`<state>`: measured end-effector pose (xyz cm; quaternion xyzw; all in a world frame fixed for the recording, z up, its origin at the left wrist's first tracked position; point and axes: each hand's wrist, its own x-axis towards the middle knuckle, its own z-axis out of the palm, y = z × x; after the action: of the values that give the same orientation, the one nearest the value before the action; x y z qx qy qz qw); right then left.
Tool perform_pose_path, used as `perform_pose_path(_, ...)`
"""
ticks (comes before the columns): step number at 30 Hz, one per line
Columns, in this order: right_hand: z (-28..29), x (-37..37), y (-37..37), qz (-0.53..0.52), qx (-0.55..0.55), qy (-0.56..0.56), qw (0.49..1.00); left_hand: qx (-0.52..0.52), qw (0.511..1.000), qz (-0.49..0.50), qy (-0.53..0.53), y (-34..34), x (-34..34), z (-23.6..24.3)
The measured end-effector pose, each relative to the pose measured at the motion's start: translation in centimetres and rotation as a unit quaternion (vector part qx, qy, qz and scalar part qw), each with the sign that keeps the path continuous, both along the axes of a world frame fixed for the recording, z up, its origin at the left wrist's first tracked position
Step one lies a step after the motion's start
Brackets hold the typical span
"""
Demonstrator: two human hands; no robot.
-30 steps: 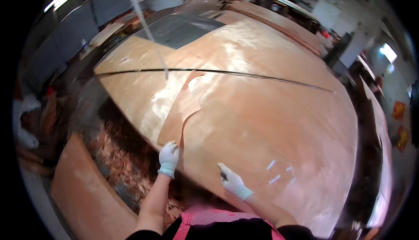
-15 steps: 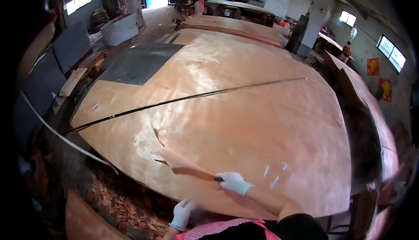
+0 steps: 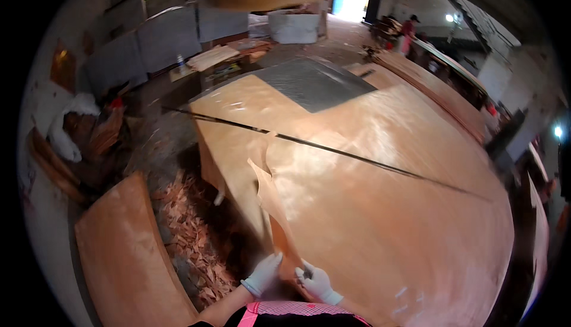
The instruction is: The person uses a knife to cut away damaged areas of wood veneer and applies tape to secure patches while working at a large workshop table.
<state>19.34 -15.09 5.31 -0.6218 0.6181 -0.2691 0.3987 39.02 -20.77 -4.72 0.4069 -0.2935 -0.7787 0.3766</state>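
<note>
A large sheet of pale reddish wood veneer [image 3: 380,226] covers the worktable before me. At its near left edge a long, narrow veneer strip [image 3: 275,205] stands curled up, its tip pointing away from me. My left hand [image 3: 265,274], in a white glove, is closed on the left side of the strip near its lower end. Just right of the strip, my gloved right hand [image 3: 318,283] is closed round a small dark tool [image 3: 307,273]; its working end cannot be made out. Across the sheet beyond lies a long, thin dark straightedge [image 3: 351,155].
Veneer scraps [image 3: 196,238] litter the floor left of the table, beside a curved wood panel [image 3: 128,249]. A dark grey sheet [image 3: 315,83] covers the far corner. More stacked veneer [image 3: 428,89] stands beyond, where another person [image 3: 408,32] works.
My view has swung left. My left hand has come up to the veneer strip, which now stands curled higher between both hands. My right hand still holds the dark tool.
</note>
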Motion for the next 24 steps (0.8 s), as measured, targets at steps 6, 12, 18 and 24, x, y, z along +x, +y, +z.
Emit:
perform_pose_path(6, -3.5, 10.4, -5.4, 0.006, 0.116, -0.268, 0.956, -0.059, 0.990, 0.088, -0.095, -3.1, 9.9, 4.3)
perform_pose_path(12, -3.5, 23.7, -13.1, -0.030, 0.144, -0.297, 0.944, -0.004, 0.988, 0.147, -0.047, -7.1, 26.2, 4.3)
perform_pose_path(18, -0.4, 37.7, -21.2, 0.071, 0.144, -0.250, 0.955, 0.013, 0.967, 0.240, -0.082, -10.1, 41.5, 5.3)
perform_pose_path(24, -3.4, 44.1, -31.9, 0.128, 0.173, -0.332, 0.919, 0.058, 0.960, 0.253, -0.104, -16.3, 48.1, 2.1)
